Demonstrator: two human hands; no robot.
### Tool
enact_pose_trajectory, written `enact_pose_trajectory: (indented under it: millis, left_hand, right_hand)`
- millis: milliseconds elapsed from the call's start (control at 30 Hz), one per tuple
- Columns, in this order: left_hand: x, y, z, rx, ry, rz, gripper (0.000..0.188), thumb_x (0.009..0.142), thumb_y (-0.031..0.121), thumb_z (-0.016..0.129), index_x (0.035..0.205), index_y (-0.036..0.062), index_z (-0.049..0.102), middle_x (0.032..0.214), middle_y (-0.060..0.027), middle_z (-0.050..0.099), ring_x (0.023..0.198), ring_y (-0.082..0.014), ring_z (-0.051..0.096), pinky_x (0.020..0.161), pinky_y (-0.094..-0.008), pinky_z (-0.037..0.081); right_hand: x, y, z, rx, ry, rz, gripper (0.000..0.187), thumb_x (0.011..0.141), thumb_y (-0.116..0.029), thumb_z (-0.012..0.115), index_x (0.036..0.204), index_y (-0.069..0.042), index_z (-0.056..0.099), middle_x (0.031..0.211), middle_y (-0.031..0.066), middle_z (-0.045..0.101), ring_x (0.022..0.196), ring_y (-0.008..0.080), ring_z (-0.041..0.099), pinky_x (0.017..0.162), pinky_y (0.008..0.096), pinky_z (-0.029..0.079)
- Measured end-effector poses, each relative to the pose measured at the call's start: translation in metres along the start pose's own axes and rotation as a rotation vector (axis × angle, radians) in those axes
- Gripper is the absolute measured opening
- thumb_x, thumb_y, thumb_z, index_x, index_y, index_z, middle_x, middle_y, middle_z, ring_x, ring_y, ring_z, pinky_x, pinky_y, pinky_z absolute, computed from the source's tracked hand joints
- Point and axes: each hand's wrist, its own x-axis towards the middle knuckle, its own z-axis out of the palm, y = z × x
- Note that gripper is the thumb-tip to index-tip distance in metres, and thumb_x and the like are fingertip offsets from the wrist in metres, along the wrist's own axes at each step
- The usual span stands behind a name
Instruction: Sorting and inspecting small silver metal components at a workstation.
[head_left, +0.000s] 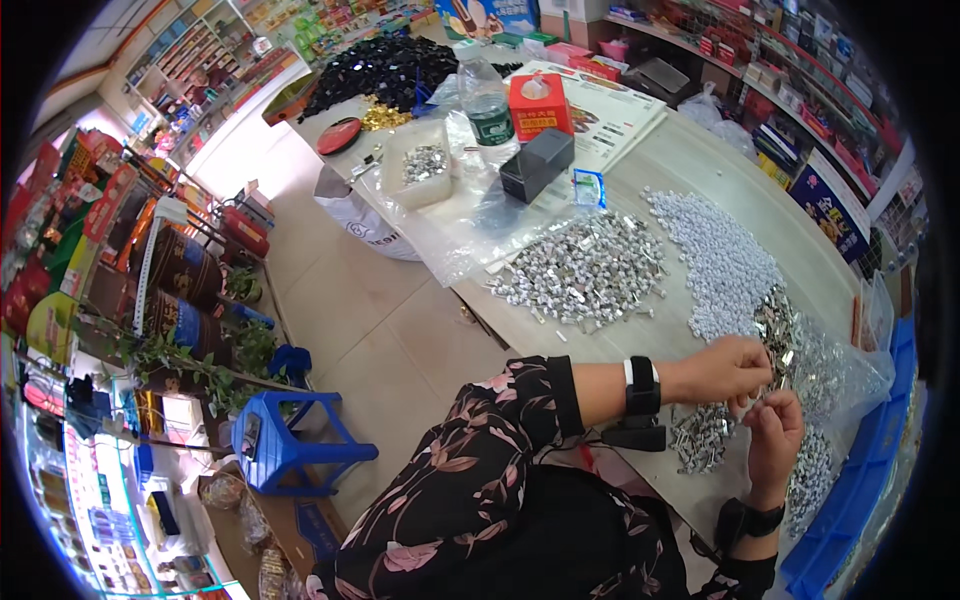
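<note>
Silvery metal bits (703, 440) heaped on the tabletop (810, 265), right beside left hand (722, 370) and right hand (778, 425). Fingers on both pinched closed, can't tell on what, if anything. Next out, clear plastic bag (845, 370) and white beads (715, 255), then bigger silvery pile (590, 265). Blue tray (850, 490) along the right edge.

Small silvery metal pieces (700, 440) lie loosely heaped (shiny, at jumbled angles) on the pale tabletop (805, 232).

Blue stool (283, 450), leafy plant (255, 350), clear bottle (485, 100) — beside red box (541, 108)
</note>
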Motion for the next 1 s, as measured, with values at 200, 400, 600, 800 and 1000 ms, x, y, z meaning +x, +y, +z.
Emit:
enact_pose_trajectory:
  millis: [200,400,600,800,1000]
  left_hand:
    - [0.004,-0.008,0.007,0.086,-0.013,0.015,0.018,0.086,0.017,0.052,0.087,-0.0007,0.052,0.068,-0.0069,0.056,0.053,-0.0123,0.056,0.045,-0.0249,0.048]
    - [-0.001,-0.003,0.002,-0.091,0.016,-0.079,0.017,0.088,0.02,0.053,0.088,0.0027,0.051,0.07,-0.0047,0.058,0.055,-0.01,0.056,0.046,-0.0229,0.047]
    - [-0.002,0.004,0.003,-0.217,0.017,-0.151,0.014,0.088,0.016,0.052,0.089,0.0025,0.05,0.07,-0.0056,0.058,0.056,-0.0102,0.057,0.047,-0.0227,0.048]
    - [-0.001,-0.001,0.006,-0.071,0.016,-0.055,0.011,0.088,0.013,0.051,0.09,0.002,0.049,0.071,-0.0067,0.059,0.057,-0.011,0.059,0.049,-0.0228,0.049]
    - [-0.003,-0.002,0.007,0.017,0.032,-0.016,0.014,0.086,0.012,0.053,0.09,0.0008,0.047,0.071,-0.0081,0.06,0.06,-0.0148,0.06,0.051,-0.0254,0.048]
  right_hand:
    - [0.0,0.004,-0.009,-0.166,-0.071,-0.105,0.009,0.086,-0.006,0.055,0.094,-0.005,0.051,0.086,0.002,0.052,0.074,0.01,0.051,0.071,0.0229,0.042]
    - [0.004,0.006,0.001,-0.112,0.019,-0.195,0.006,0.085,-0.006,0.056,0.09,-0.004,0.053,0.089,0.0031,0.053,0.079,0.0107,0.051,0.073,0.0241,0.042]
    - [0.004,0.005,-0.003,-0.042,0.139,-0.066,0.004,0.085,-0.006,0.055,0.086,-0.003,0.053,0.089,0.005,0.053,0.081,0.0115,0.05,0.075,0.0244,0.04]
    - [0.006,0.003,-0.005,-0.241,0.03,-0.201,0.005,0.088,-0.008,0.054,0.089,-0.003,0.052,0.09,0.0032,0.053,0.084,0.0109,0.05,0.078,0.0242,0.04]
    - [0.006,0.0,0.008,-0.282,0.038,-0.224,0.006,0.085,-0.004,0.057,0.088,-0.003,0.052,0.091,0.0035,0.054,0.082,0.0107,0.051,0.077,0.0237,0.041]
